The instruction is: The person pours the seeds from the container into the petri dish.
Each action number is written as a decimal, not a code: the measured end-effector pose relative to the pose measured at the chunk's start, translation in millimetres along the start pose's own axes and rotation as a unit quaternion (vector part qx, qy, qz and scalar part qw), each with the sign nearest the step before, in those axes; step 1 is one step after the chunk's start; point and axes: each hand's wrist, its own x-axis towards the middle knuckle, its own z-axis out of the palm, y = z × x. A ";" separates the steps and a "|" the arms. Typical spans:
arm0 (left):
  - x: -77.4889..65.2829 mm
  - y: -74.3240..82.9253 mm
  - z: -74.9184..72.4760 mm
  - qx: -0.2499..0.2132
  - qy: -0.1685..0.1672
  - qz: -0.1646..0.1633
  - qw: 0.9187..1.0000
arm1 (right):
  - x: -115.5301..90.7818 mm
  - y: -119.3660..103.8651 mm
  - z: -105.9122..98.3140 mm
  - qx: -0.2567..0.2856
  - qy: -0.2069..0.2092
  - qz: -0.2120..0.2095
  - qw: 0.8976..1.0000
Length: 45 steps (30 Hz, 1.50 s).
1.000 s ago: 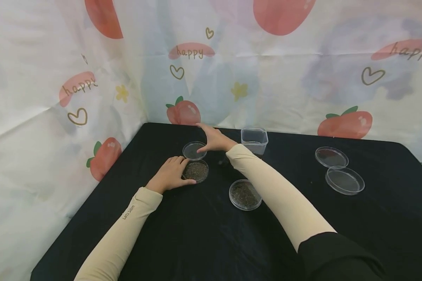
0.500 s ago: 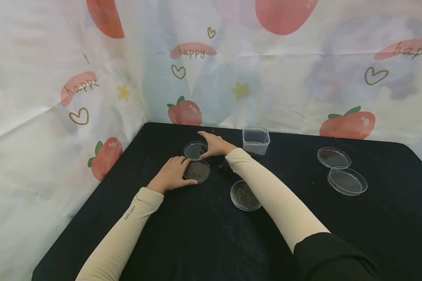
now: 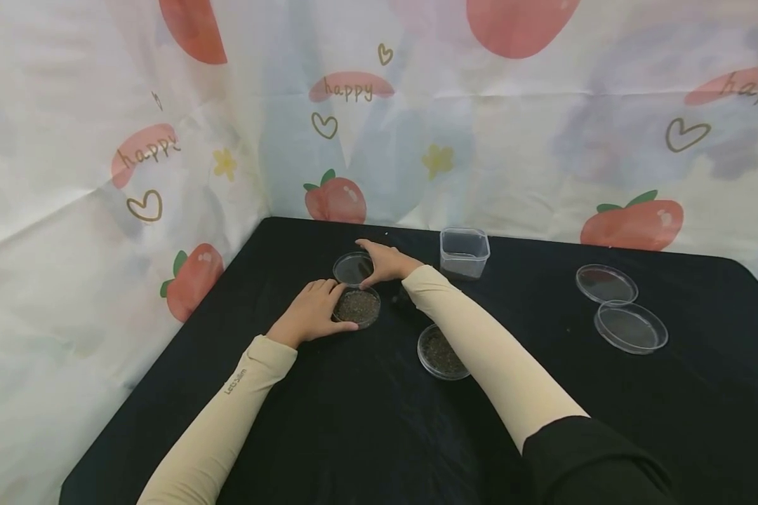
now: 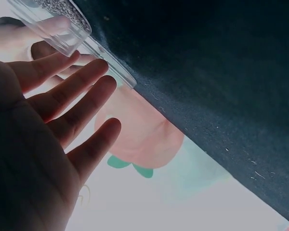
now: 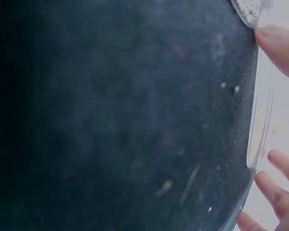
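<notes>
My left hand [image 3: 309, 312] spans a round clear petri dish [image 3: 358, 307] filled with brown granules, thumb at its near side and index finger at its far side. In the left wrist view the other fingers [image 4: 94, 149] stretch out beyond the dish. Just behind that dish lies a second, empty-looking petri dish [image 3: 350, 266]. My right hand [image 3: 388, 264] holds this one across its rim. The right wrist view has the thumb at one end of the clear dish [image 5: 261, 110] and fingertips at the other. Its palm is out of view there.
Another granule-filled petri dish [image 3: 439, 351] sits partly under the right forearm. A clear square plastic box [image 3: 464, 261] stands at the back. Two clear dishes [image 3: 606, 284] overlap at the right on the black tablecloth [image 3: 354, 421]. A printed curtain [image 3: 512, 175] hangs behind.
My right hand has come down and toward me, its thumb and fingers closing in on the empty-looking petri dish. The left hand stays at the granule-filled dish. The view has shifted slightly.
</notes>
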 end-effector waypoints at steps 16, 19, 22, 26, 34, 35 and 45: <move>0.8 0.0 0.4 0.007 -0.001 0.002 1.000 | -3.5 1.7 0.9 0.025 0.005 0.009 1.000; 1.4 0.3 0.8 0.006 0.001 0.004 1.000 | -7.1 3.5 -1.4 0.035 0.014 0.001 0.999; 1.1 0.5 0.3 0.008 0.005 0.007 1.000 | -11.9 3.9 -7.2 0.035 0.027 -0.005 0.999; 0.0 -0.9 -0.5 0.006 0.011 0.006 1.000 | -21.6 0.6 -19.0 0.022 0.043 -0.002 0.999; -1.5 -2.9 0.2 0.007 0.028 0.008 1.000 | -46.4 -3.6 -39.5 -0.016 0.066 0.004 0.998; -1.7 -3.0 0.3 0.007 0.030 0.009 0.999 | -49.5 -3.5 -41.1 -0.019 0.070 0.005 0.997; -4.0 -4.2 -1.8 0.004 0.061 0.015 0.998 | -80.4 0.8 -52.3 -0.025 0.094 -0.005 0.995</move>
